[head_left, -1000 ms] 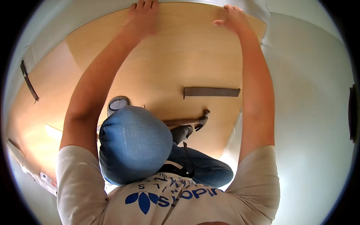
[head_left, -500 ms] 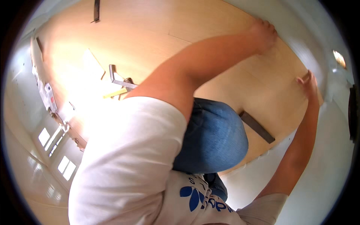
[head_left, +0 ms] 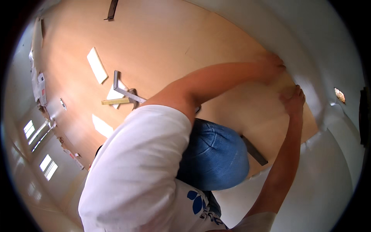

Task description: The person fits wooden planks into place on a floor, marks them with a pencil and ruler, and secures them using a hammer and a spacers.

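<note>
The board is lying flat at the end of the floor by the pale wall, one edge running beside that wall. Both hands are reaching to this edge. The left hand is resting farther from the board's corner; it is blurring, so whether it is gripping or only pressing cannot be told. The right hand is lying nearer the corner, fingers bending at the edge and thumb spreading over the face; it is not clenching, but whether its fingertips are hooking the edge cannot be told.

If one hand is pressing harder than the other, a loose board could be skewing or lifting at that corner. If the edge is sliding toward the wall, fingertips could be getting pinched.

A denim knee is bending above the board's near side, with a dark bar lying just beside it; a shift of weight could be knocking the bar and scratching the surface.

Farther out, a grey square is lying by the left arm, close to a yellow strip. A white strip is lying apart, toward the floor's left edge, where clutter is lining the border.
</note>
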Tool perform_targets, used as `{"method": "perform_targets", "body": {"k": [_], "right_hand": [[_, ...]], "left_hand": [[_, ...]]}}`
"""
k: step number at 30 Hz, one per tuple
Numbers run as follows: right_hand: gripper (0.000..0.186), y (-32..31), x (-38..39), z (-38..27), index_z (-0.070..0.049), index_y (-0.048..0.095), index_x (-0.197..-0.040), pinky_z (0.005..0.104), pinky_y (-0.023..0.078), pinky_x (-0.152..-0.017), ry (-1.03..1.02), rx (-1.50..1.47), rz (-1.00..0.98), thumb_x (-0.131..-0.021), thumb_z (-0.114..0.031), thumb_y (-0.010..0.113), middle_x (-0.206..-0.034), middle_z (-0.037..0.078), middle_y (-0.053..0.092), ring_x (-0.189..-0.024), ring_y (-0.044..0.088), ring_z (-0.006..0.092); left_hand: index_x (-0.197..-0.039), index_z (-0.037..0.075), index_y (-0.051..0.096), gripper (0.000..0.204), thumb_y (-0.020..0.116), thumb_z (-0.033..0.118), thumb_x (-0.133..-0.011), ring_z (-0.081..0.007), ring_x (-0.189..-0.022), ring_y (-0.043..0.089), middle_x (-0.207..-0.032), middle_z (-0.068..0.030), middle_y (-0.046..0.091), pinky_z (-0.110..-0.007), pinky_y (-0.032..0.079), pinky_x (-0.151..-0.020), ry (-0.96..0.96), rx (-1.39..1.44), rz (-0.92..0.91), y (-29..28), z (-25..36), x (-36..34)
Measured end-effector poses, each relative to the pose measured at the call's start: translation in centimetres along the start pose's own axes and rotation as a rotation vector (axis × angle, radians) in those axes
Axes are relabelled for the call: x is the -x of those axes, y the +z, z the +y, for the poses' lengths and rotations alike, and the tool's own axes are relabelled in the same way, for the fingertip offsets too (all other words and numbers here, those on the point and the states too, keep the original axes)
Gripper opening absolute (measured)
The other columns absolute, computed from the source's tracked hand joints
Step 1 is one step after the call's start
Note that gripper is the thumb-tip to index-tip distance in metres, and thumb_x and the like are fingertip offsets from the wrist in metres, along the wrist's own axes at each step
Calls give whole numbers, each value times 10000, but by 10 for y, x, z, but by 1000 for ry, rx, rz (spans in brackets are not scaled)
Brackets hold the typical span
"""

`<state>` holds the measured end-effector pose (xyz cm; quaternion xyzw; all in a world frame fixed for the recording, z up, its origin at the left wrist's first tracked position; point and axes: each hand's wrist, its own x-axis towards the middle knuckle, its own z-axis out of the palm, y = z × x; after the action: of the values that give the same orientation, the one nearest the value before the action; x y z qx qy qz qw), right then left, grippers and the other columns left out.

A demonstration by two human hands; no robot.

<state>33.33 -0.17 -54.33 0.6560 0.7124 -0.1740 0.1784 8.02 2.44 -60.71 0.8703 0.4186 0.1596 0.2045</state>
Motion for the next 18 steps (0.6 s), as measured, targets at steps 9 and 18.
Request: {"method": "perform_targets", "body": {"k": [9,18], "right_hand": [[1144,-10,5,2,12,319,-1583,552,382,-1208,93,-39,-35,-743,-499,906,-1611,233,392,-1495,323,474],[1127,-15,4,-5,15,348,-1569,519,381,-1206,106,-93,-12,-728,-457,931,-1592,278,388,-1480,361,448]], "left_hand": [[-1019,258,802,215,750,433,-907,-285,-1097,554,-1094,-11,642,-447,482,-978,-261,-4,313,-47,-71,45],[-1041,263,794,195,702,407,-947,-282,-1089,540,-1101,-3,637,-423,464,-979,-327,-16,278,-52,-65,43]]}}
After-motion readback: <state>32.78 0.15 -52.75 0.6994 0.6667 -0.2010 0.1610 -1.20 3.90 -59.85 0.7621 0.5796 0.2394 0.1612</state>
